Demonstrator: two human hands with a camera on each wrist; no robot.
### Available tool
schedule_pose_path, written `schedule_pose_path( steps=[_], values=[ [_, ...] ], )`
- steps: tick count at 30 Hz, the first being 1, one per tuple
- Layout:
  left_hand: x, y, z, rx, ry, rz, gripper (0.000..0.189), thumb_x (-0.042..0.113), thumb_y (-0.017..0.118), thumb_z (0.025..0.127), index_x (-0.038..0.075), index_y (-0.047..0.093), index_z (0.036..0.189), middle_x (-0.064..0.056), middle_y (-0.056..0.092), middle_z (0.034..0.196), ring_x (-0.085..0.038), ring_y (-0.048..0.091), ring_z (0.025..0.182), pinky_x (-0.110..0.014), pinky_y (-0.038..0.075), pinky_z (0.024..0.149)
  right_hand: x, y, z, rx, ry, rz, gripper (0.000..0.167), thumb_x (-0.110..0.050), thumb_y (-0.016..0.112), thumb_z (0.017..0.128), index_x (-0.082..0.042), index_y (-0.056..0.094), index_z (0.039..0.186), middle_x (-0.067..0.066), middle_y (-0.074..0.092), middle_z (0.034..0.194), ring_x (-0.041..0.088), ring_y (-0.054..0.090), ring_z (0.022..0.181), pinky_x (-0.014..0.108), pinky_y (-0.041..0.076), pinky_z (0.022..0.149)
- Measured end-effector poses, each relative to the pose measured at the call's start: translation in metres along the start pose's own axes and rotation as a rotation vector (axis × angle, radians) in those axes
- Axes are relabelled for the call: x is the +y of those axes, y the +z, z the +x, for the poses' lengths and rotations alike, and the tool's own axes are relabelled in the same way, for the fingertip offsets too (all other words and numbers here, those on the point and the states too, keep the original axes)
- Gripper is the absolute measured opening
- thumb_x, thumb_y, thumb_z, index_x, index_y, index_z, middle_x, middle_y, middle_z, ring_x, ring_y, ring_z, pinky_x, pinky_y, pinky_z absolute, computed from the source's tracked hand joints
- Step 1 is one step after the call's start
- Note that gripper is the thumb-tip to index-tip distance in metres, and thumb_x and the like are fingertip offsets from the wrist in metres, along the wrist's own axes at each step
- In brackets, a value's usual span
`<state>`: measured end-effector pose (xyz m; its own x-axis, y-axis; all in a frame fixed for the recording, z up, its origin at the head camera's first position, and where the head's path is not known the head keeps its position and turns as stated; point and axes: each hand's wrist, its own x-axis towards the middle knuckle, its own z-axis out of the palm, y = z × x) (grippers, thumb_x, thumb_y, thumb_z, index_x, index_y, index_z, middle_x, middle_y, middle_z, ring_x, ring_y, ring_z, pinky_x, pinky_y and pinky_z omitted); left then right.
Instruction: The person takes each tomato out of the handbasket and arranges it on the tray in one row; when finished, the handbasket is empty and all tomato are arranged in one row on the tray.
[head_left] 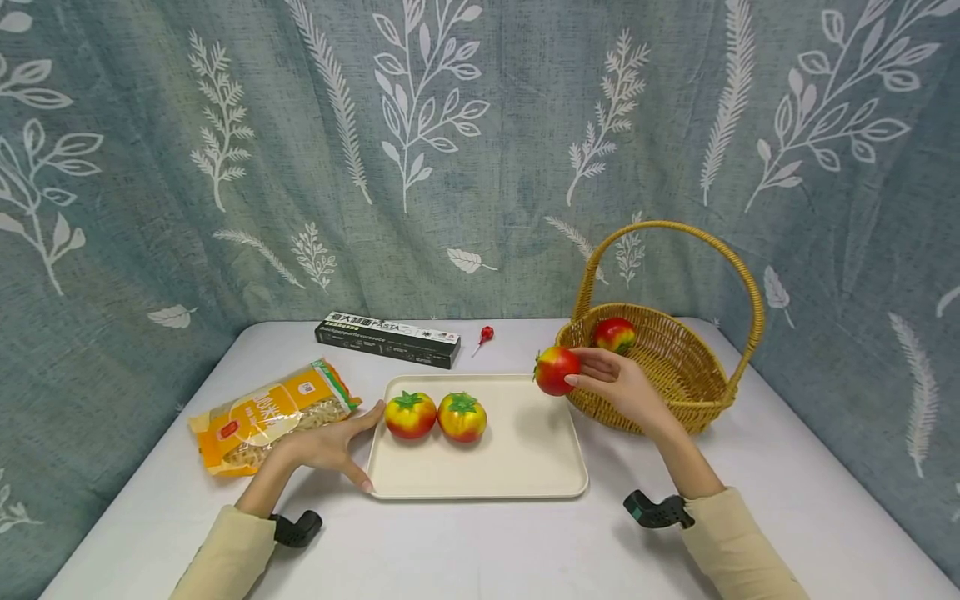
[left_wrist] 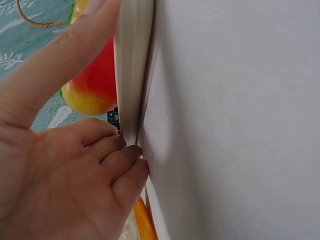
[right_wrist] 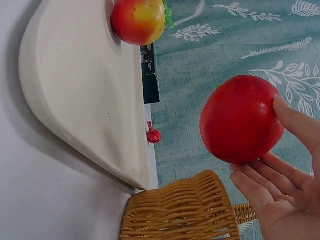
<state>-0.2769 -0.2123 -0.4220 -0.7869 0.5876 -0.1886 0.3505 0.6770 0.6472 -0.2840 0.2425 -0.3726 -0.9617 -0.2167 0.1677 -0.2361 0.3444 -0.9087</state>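
My right hand (head_left: 618,383) pinches a red-and-yellow tomato (head_left: 557,371) between thumb and fingers, above the right side of a cream tray (head_left: 517,475). In the right wrist view this tomato (right_wrist: 242,120) shows its smooth red side, clear of the tray. Two more tomatoes with green leafy tops, a left one (head_left: 410,415) and a right one (head_left: 462,417), sit side by side on the tray's left half. At the tray's left edge, my left hand (head_left: 330,446) is spread, its fingertips touching the rim and its thumb at the near corner.
A wicker basket (head_left: 675,358) with a tall handle stands at right, holding another tomato (head_left: 614,335). Behind the tray lie a black pasta box (head_left: 386,339) and a red lollipop (head_left: 487,333). An orange-and-clear food bag (head_left: 273,417) lies beside my left hand. A patterned curtain (head_left: 480,167) hangs behind.
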Motion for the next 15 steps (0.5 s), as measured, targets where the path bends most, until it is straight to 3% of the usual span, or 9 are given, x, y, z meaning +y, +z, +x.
schedule_pose_path(
  steps=[15],
  values=[
    [-0.001, 0.000, 0.001, -0.004, -0.005, -0.006, 0.120, 0.034, 0.089, 0.066, 0.000, 0.013, 0.153, -0.019, 0.009, 0.159, -0.042, 0.003, 0.144, -0.059, 0.010, 0.113, 0.009, 0.028, 0.003, -0.081, -0.007, 0.024, 0.055, -0.021, 0.076, 0.084, 0.000, 0.056, 0.131, 0.020, 0.059, 0.129, 0.034, 0.054, 0.122, 0.034, 0.049, 0.093]
  ],
)
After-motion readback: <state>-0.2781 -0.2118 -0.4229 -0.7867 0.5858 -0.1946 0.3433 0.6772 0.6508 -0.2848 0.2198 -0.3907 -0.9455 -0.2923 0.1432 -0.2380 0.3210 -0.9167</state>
